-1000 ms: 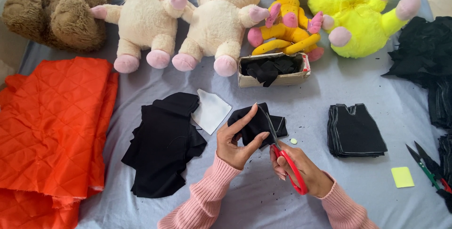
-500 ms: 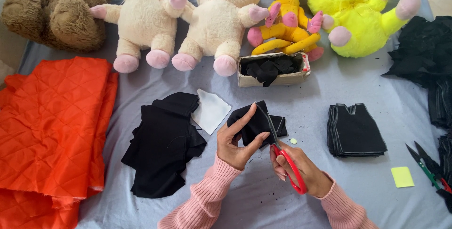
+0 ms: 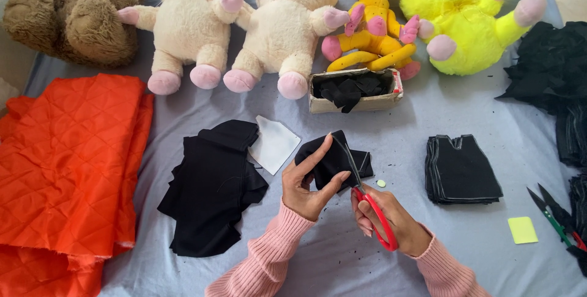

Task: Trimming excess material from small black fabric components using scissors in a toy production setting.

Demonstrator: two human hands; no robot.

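on the grey sheet (image 3: 428, 120), largest first:
orange quilted fabric (image 3: 67, 162): folded along the left edge, reaching the near left corner.
plush toys: a row along the far edge; a brown bear (image 3: 79, 19) at the far left corner, then two cream plush toys (image 3: 238, 28), a small yellow one (image 3: 373, 28), and a neon yellow one (image 3: 465, 22) toward the far right.
black fabric heap (image 3: 553, 65): at the right edge, running down toward the near side.
loose black fabric (image 3: 211, 190): left of centre, crumpled, with a white pattern piece (image 3: 275, 144) touching its upper right side.
stack of cut black pieces (image 3: 461, 168): right of centre, neatly piled, apart from the hands.
cardboard box (image 3: 358, 102): just in front of the small yellow toy, open, with black scraps inside.
black cloth piece (image 3: 333, 159): at the centre, raised partly off the sheet, between the two hands.
left hand (image 3: 309, 187): grasping the black cloth piece, index finger stretched along its top edge, thumb under its lower edge.
right hand (image 3: 388, 220): fingers closed through the red handles of the scissors (image 3: 367, 196), whose blades lie across the black cloth piece.
thread snips (image 3: 553, 217): near the right edge, lying flat.
yellow square (image 3: 523, 230): just left of the snips.
small pale round bit (image 3: 381, 183): just right of the scissors.
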